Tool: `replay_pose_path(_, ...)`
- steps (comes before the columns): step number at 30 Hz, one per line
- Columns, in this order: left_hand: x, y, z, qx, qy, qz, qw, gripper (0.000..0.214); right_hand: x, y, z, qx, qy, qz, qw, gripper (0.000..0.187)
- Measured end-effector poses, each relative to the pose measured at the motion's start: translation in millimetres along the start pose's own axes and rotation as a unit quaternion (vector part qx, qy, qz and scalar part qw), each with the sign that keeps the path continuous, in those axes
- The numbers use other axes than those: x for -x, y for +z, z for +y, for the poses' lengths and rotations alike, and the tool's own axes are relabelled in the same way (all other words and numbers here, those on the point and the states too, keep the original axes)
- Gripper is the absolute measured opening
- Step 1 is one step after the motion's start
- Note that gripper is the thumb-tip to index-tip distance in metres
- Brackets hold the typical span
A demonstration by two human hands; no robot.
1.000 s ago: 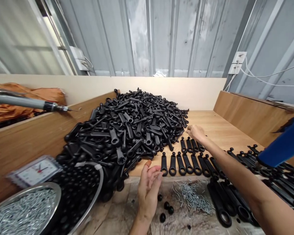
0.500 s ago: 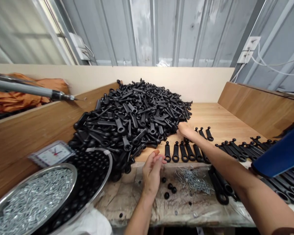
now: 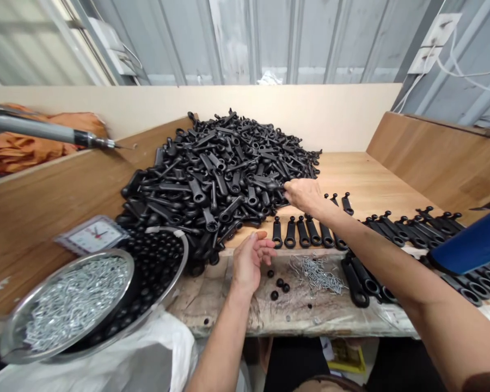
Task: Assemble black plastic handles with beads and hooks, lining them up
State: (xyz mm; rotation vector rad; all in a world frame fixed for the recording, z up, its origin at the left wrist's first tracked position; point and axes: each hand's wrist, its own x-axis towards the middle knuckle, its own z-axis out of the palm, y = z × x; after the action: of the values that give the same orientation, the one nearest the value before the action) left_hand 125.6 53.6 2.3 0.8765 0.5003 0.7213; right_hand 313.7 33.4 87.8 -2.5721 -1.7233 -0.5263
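Observation:
My right hand (image 3: 304,195) reaches to the right edge of a heap of black crank handles (image 3: 224,169). Its fingers are closed on one black crank handle (image 3: 269,184) there, though the fingertips are partly hidden. Palm turned inward, my left hand (image 3: 251,260) hovers over the front of the bench with its fingers apart and nothing in them. Just beyond it stands a row of black crank handles (image 3: 289,234), ring ends toward me and small knobs away. Small black balls (image 3: 280,282) and a scatter of metal screws (image 3: 318,274) lie to the right of my left hand.
At left, a metal bowl of screws (image 3: 77,305) rests on a basin of black balls (image 3: 147,283), beside a small clock (image 3: 93,234). A power screwdriver (image 3: 85,139) juts in above. A blue tool body (image 3: 469,245) stands over more crank handles at right. Wooden boards (image 3: 441,152) border the worktop.
My right hand has moved from the worktop near the row up to the heap's edge and onto a crank handle. The left fingers have spread a little. The view has tilted down.

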Motion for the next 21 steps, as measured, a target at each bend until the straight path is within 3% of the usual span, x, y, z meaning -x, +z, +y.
replay_pose_path(2, 1, -2.2, 5, 0.043, -0.069, -0.085, 0.993, 0.053, 20, -4, -22, -0.019, -0.116, 0.022, 0.993, 0.025)
replay_pose_path(4, 1, -4.6, 8, 0.078, -0.122, -0.155, 0.977, 0.065, 38, -6, -42, -0.046, -0.244, 0.041, 0.968, 0.021)
replay_pose_path(7, 0, -7.7, 8, 0.092, -0.141, -0.166, 0.972, 0.054, 57, -6, -56, -0.106, -0.323, 0.052, 0.939, 0.018)
replay_pose_path(10, -2, -9.1, 6, 0.098, -0.112, -0.101, 0.984, 0.024, 73, -4, -47, -0.191, -0.254, 0.07, 0.945, 0.019)
replay_pose_path(12, -3, -8.8, 6, 0.107, -0.078, -0.069, 0.989, 0.019, 88, -1, -36, -0.243, -0.205, 0.045, 0.947, 0.018)
replay_pose_path(18, -3, -6.4, 4, 0.106, -0.017, -0.047, 0.993, 0.014, 146, 15, -31, -0.264, -0.155, -0.193, 0.932, 0.016)
replay_pose_path(21, -2, -5.5, 2, 0.077, -0.011, -0.03, 0.997, 0.016, 158, 19, -42, -0.238, -0.116, -0.225, 0.937, 0.023)
